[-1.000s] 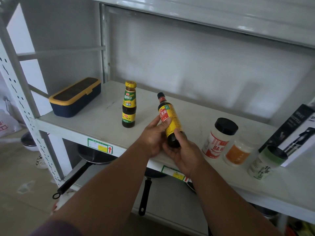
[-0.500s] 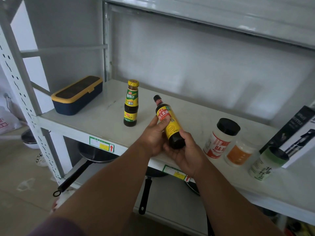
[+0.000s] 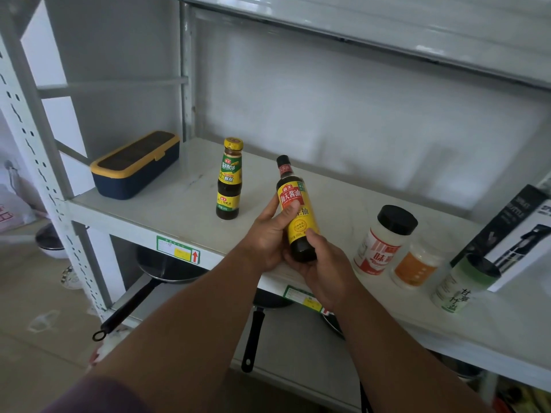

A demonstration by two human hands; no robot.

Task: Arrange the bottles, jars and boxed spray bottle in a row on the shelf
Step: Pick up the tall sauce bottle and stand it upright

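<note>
White metal shelf (image 3: 179, 210) in front of you, pale wall behind, bare floor down to the left. Both your hands have one soy sauce bottle (image 3: 295, 210), tilted and lifted over the shelf's front edge: your left hand (image 3: 268, 236) wraps its side with the thumb across the label, your right hand (image 3: 322, 263) cups the base, fingers closed on it. That label is red and yellow with Chinese characters. One more bottle, the yellow-capped oyster sauce bottle (image 3: 229, 180), stands upright just left of your hands, green and yellow label. To your right, three jars near one another: black-lidded jar (image 3: 384, 239) with a red label, orange-labelled jar (image 3: 417, 263), green-lidded jar (image 3: 465, 281). One boxed spray bottle (image 3: 512, 234) leans behind them. One navy storage box (image 3: 135, 165) with a yellow rim sits far left. Frying pans (image 3: 167, 269) lie on the shelf below.
</note>
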